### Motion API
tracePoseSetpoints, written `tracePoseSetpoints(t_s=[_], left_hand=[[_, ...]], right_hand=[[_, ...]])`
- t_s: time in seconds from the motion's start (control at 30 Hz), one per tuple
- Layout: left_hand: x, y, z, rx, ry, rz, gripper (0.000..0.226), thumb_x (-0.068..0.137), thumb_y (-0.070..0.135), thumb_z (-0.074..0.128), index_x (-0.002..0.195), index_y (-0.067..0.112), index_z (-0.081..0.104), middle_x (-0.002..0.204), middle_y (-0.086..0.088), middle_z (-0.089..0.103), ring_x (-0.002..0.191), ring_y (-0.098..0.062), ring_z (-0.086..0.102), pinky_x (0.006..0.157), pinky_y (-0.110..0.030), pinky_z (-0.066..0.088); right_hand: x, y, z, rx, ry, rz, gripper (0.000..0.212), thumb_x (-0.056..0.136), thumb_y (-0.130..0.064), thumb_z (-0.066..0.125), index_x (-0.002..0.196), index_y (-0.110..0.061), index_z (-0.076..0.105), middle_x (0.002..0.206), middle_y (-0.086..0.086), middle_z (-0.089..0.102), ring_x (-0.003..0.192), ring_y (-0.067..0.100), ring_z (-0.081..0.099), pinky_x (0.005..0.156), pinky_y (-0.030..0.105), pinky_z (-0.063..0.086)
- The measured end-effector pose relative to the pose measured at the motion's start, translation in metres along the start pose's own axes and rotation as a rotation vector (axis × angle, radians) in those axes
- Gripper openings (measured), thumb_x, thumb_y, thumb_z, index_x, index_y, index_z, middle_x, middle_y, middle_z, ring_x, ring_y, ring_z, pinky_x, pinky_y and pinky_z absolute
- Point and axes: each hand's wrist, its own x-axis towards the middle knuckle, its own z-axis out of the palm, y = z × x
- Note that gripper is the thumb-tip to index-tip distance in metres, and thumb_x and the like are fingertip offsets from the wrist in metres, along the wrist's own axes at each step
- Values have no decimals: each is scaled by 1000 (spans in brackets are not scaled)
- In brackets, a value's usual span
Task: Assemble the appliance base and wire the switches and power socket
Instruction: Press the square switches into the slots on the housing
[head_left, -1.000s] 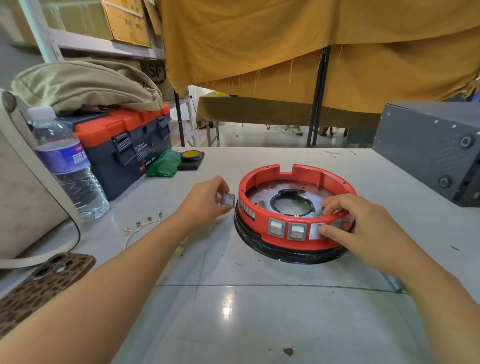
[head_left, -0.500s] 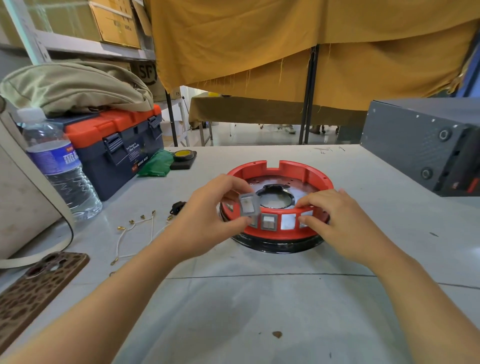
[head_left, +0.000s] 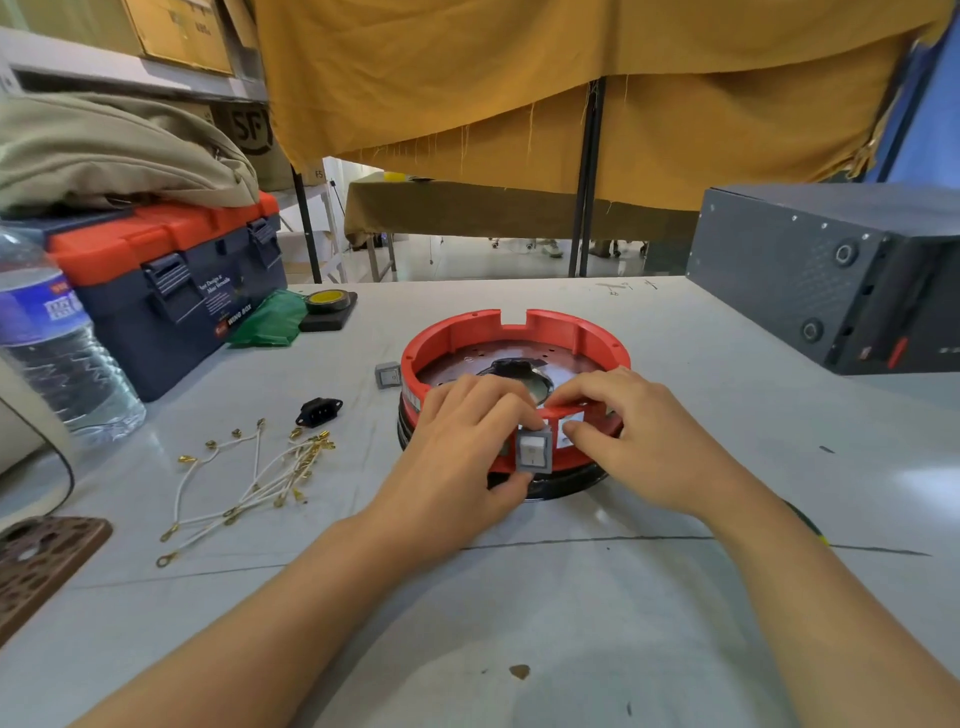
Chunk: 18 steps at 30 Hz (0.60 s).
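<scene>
Left hand (head_left: 462, 447) pinches a light, rigid switch (head_left: 534, 451) by its edges at the red base's (head_left: 571, 332) six o'clock, right hand (head_left: 639, 441) bracing the rim.

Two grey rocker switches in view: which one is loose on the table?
The rocker switch left of the red base, lying alone on the table, untouched. The other switch is at the base's front wall, pinched by the left hand.
</scene>
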Motion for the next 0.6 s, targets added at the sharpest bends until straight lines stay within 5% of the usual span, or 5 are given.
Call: tracePoseSetpoints(t_s=[0.6], left_hand=[[-1,3,-2,23,2,-52,32,74,19,72,103,17,60,109,3,59,99,-17,54,88,-30,42]], right_hand=[[1,5,3,25,-75,-6,23,82,-45,63,105,-42,57,99,-34,50,108,1,41,86,15,33]])
